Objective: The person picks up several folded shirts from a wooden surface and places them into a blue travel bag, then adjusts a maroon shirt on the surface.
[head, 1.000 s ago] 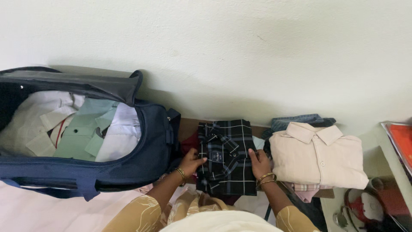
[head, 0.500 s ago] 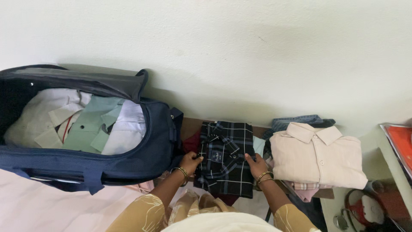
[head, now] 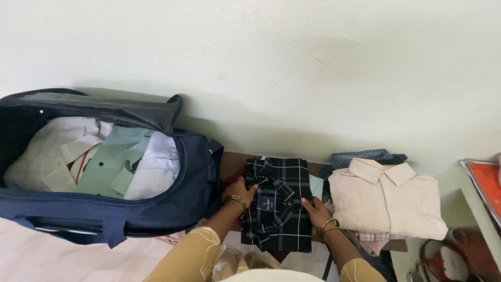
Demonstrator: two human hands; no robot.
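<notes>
At the far left an open navy duffel bag [head: 156, 206] lies against the wall, with folded shirts in cream, pale green and white packed side by side inside it. Just to its right the left hand [head: 239, 192] grips the left edge of a folded dark plaid shirt [head: 279, 201], fingers curled onto the cloth near the collar and gold bangles at the wrist. The shirt lies flat on top of a low heap of clothes between the bag and a second pile, close to the wall. The right hand [head: 315, 211] closes on its right edge, thumb on top and the other fingers apparently tucked beneath. The shirt looks light, soft and limp, not slippery or fragile; its fold would likely sag or open if taken by one corner, so a hold on both long sides, with fingers slid under, seems the surest. Further right rests a folded beige shirt [head: 389, 198] on a stack of other garments.
</notes>
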